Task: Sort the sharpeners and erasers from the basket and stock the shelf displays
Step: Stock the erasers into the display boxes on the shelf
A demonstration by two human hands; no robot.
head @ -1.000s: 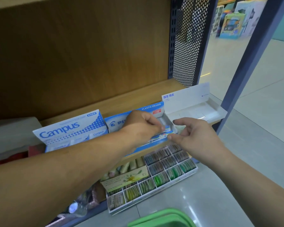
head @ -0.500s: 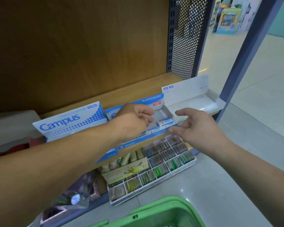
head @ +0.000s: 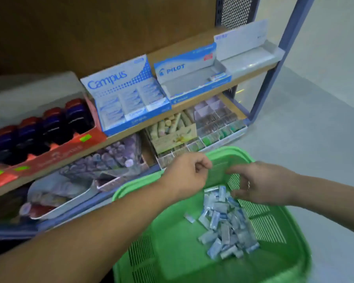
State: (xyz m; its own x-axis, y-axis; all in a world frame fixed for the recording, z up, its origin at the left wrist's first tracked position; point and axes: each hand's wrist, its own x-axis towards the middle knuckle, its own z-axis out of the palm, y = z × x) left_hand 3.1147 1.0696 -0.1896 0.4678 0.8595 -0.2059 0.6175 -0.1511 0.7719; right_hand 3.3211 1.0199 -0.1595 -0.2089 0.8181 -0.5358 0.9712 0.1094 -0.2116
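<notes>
Erasers (head: pixel 225 223): a loose heap of small blue-and-white wrapped pieces lying on the floor of the green basket (head: pixel 172 237), towards its right side, with one piece apart just left of the heap. The frame is blurred and no sharpener can be made out among them.

Right hand (head: pixel 260 184): inside the basket at the far end of the heap, fingers bent downward at the topmost pieces. Whether it pinches one cannot be told.

Left hand (head: pixel 187 174): above the far rim of the basket, fingers curled inward, nothing seen in them, apart from the heap.

Wooden shelf (head: pixel 243 80) behind the basket carries, side by side:
- Pilot display box (head: pixel 184 68), with a single eraser (head: pixel 218 76) at its front right corner
- Campus display box (head: pixel 119 78) to its left, filled in rows
- white display tray (head: pixel 247 56) to its right, at the shelf end
- red tray (head: pixel 49 148) of dark bottles, furthest left

Beneath the shelf: a compartmented tray (head: pixel 219 127) and a box of chalk sticks (head: pixel 172 133)
</notes>
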